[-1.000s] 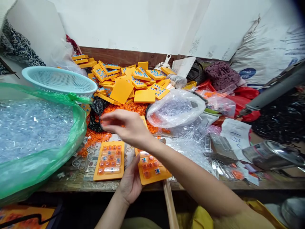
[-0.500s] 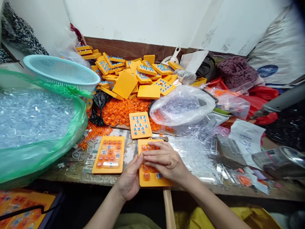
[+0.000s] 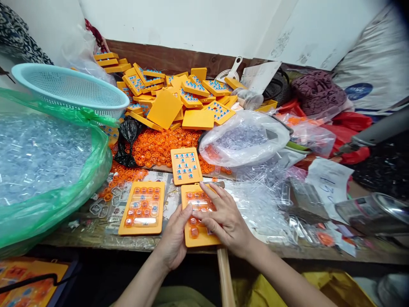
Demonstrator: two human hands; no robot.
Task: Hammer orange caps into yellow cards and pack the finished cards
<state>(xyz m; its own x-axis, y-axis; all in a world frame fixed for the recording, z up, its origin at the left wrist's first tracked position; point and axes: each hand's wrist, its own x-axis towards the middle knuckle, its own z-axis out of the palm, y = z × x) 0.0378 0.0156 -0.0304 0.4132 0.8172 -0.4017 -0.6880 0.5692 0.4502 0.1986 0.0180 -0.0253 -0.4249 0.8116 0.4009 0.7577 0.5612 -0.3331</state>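
Observation:
Under both hands lies a yellow plastic panel (image 3: 200,242) fitted with round orange rings and clear caps. My left hand (image 3: 171,238) grips its left edge, with the thumb on the face. My right hand (image 3: 228,219) rests across the right side, fingers spread over the caps and partly hiding them. To the left lies a similar yellow panel (image 3: 140,230), also with orange rings, clear caps and one long clear cover. Just behind, a third yellow panel (image 3: 187,168) shows only small blue-and-white parts in its openings. A wooden handle (image 3: 226,277) sticks out from below the held panel.
At the back, many yellow panels (image 3: 164,108) are piled above loose orange rings (image 3: 156,147). A green bag (image 3: 102,149) of clear caps and a blue basket (image 3: 68,91) stand left. A white bag (image 3: 211,153), clear plastic pieces (image 3: 258,204) and a metal can (image 3: 367,213) are right.
The fingers of my right hand have spread apart and shifted slightly, showing more orange rings. My left hand keeps its grip. The whole view has moved a little.

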